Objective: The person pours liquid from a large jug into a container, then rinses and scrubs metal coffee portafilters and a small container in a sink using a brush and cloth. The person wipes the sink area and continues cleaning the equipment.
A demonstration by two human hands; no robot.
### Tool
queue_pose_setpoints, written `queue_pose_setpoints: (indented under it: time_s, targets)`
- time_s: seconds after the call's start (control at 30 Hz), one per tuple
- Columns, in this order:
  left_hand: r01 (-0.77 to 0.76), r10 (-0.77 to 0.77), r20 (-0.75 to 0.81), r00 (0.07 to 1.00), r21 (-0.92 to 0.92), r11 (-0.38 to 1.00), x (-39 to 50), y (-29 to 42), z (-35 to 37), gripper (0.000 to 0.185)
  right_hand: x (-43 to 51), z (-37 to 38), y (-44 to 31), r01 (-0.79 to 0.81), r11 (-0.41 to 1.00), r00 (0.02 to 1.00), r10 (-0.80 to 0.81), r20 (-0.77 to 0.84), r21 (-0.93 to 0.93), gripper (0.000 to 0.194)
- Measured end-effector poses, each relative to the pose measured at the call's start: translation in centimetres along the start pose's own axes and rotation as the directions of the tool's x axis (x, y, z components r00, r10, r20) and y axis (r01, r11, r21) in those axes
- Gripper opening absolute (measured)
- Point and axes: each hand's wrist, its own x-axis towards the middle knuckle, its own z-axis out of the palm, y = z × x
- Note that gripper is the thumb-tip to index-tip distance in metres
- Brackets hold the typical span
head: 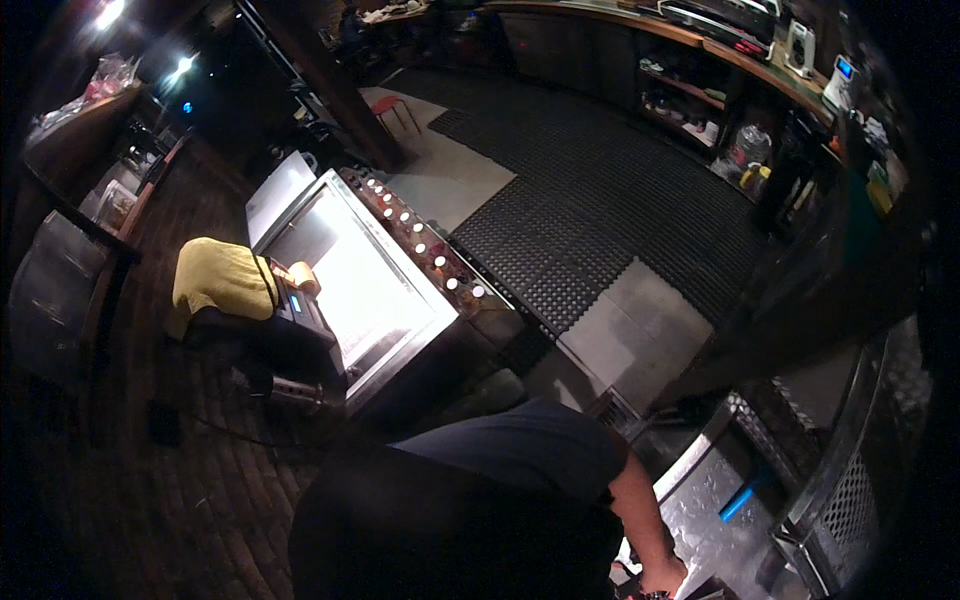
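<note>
What appears to be my left arm comes down from a dark short sleeve at the lower right. My left hand (664, 576) is low over a steel work surface (694, 476), its fingers cut off by the bottom edge. Something small, dark and shiny is at the fingertips, too cropped to name or to show whether it is gripped. Farther along the steel lies a bright blue handle-like piece (737, 505). A perforated metal panel (851, 499) stands to the right of it. My right hand is out of view.
A yellow cloth (221, 281) drapes a dark machine with a paper roll (303, 277), beside a brightly lit metal-framed case (442, 319). Several white-topped bottles (420, 248) line its far side. Beyond are perforated black mats (585, 187), a wooden post (330, 75) and a red stool (390, 103).
</note>
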Motion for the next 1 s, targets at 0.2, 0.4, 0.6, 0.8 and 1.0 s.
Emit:
queue_pose_setpoints:
  time_s: [0.2, 0.4, 0.6, 0.8, 1.0]
  targets:
    - [-0.094, 0.095, -0.027, 0.995, 0.015, 0.995, -0.6, 2.8, 0.4, 0.024, -1.5, -5.3, -1.3, -0.033, 0.954, 0.999, 0.037, -0.006, 0.298, 0.047]
    - [0.274, -0.572, -0.185, 0.799, -0.735, 0.620, -2.2, 8.0, 3.8, 0.016, -6.8, -10.6, -1.4, 0.073, 0.674, 0.993, 0.021, -0.118, 0.735, 0.047]
    - [0.234, -0.237, 0.040, 0.971, -0.383, 0.894, -4.2, 9.9, 1.2, 0.027, -11.5, -8.9, -2.7, 0.157, 0.539, 0.988, -0.091, -0.128, 0.827, 0.074]
    - [0.414, -0.260, 0.363, 0.895, -0.458, 0.787, -3.6, 12.9, -2.7, 0.049, -14.3, -7.1, -4.4, 0.303, 0.614, 0.935, -0.042, -0.353, 0.729, 0.074]
    - [0.479, -0.334, 0.357, 0.872, -0.485, 0.732, -4.5, 14.2, -1.2, 0.068, -14.4, -8.0, -3.8, 0.291, 0.703, 0.908, 0.012, -0.419, 0.649, 0.060]
